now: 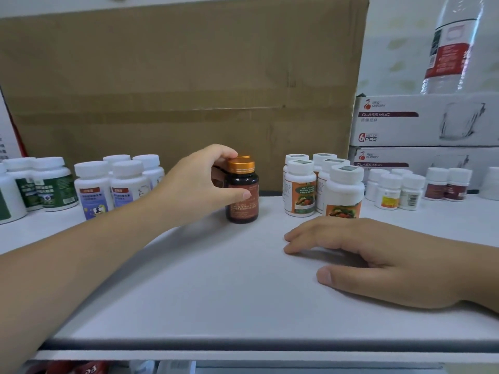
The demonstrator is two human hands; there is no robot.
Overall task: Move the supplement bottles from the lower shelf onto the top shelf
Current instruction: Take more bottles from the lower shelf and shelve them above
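1. On the white top shelf (216, 279), near its middle, one brown bottle (242, 195) with a copper cap stands upright. A second copper cap (244, 157) shows just behind it.
2. The left hand (199, 182) grips this brown bottle, with the thumb curled across the front of the label and the fingers wrapped over the cap and far side.
3. The right hand (378, 260) lies palm down on the shelf. Its fingers are straight and close together, the thumb is spread toward the front edge, and it holds nothing.
4. Just behind the right hand, five white bottles with orange labels (301, 190) stand in a cluster. The knuckles partly hide the nearest one.
5. To the left of the brown bottle are four white bottles with purple labels (93, 190). Farther left, three bottles with green labels (54, 184) are in view.
6. To the right stand four small white bottles (390, 190), then two small bottles with dark red labels (445, 184). One more white bottle (492, 182) is cut off by the frame edge.
7. Behind the rows stands one large cardboard box (175, 76). Beside it are two stacked white mug boxes (424, 122), with one clear plastic bottle (453, 44) on top.
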